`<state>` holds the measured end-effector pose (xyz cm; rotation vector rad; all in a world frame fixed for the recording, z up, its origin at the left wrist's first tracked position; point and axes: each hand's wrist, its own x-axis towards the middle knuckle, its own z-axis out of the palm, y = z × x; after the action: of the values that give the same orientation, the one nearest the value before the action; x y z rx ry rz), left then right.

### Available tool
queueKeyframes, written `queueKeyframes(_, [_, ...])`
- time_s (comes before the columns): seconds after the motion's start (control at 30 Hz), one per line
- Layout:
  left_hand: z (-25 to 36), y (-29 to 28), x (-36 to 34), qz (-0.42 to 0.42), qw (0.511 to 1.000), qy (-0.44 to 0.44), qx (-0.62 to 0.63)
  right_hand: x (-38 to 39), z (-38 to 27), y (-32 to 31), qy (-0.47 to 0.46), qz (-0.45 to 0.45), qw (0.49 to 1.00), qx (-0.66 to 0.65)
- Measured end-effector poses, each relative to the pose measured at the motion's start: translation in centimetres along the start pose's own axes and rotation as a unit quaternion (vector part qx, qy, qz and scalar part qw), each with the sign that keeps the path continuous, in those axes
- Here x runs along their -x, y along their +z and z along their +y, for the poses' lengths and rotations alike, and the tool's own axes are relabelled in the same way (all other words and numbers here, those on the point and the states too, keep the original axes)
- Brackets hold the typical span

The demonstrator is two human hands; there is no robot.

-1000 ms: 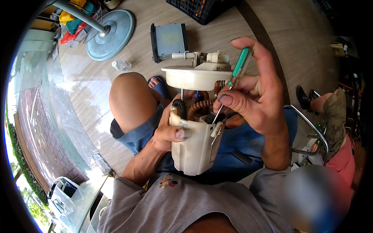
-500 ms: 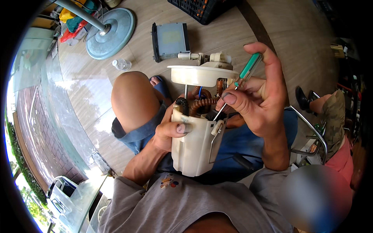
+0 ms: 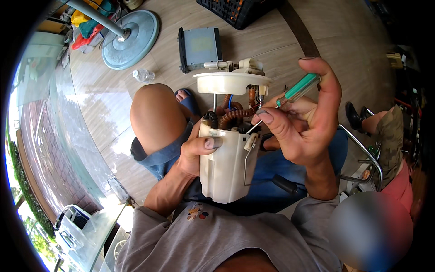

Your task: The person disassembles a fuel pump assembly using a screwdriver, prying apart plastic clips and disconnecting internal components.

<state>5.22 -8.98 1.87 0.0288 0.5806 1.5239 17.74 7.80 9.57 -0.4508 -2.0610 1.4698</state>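
A white plastic fuel pump module [image 3: 226, 170] stands nearly upright in front of me, above my lap. Its round top flange [image 3: 226, 83] sits apart from the body, with brown corrugated hoses [image 3: 238, 117], a metal rod and thin wires between them. My left hand [image 3: 195, 152] is closed round the body's left side, thumb on the front; its other fingers are mostly hidden. In my right hand [image 3: 308, 122] is a small screwdriver [image 3: 297, 89] with a green and clear handle. Its shaft slants down to the body's upper right rim, by a clip with a thin wire arm.
On the tiled floor lie a grey metal box-shaped unit [image 3: 199, 47] and a clear plastic bottle [image 3: 143, 75]. A round stand base [image 3: 131, 41] and a black crate [image 3: 235, 11] are farther off. At right are a chair's metal tube [image 3: 369, 156] and another person's leg [image 3: 389, 136].
The screwdriver's handle has tipped lower and to the right, so its shaft lies flatter. The pump module has shifted slightly left, and my left hand keeps its hold.
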Motion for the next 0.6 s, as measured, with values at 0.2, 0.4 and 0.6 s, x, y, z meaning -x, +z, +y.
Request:
queueKeyframes(0.2, [-0.1, -0.2, 0.1, 0.017, 1.000, 0.006, -0.022, 0.1, -0.2, -0.1, -0.092, 0.015, 0.993, 0.077])
queueKeyframes(0.4, [-0.3, -0.5, 0.7, 0.043, 0.999, 0.002, -0.025, 0.0, -0.1, 0.0, -0.163, 0.017, 0.977, 0.134])
queueKeyframes(0.6, [-0.3, -1.0, 0.9, 0.050, 0.999, -0.011, -0.010, 0.2, -0.2, 0.0, -0.185, 0.022, 0.972, 0.142])
